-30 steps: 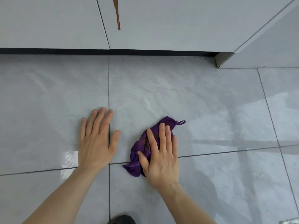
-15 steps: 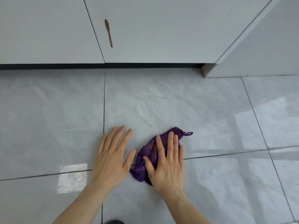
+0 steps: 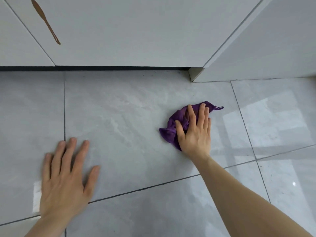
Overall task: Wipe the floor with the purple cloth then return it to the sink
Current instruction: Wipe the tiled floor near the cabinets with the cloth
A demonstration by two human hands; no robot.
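Two bare hands are pressed flat on the grey tiled floor (image 3: 130, 117). The bunched purple cloth (image 3: 172, 127) is pinned under the right hand (image 3: 195, 134), fingers spread over it, its hanging loop (image 3: 219, 108) just beyond the fingertips. The left hand (image 3: 65, 178) is laid released, palm down, well apart from the cloth. White cabinet doors (image 3: 119, 31) are seen beyond both hands.
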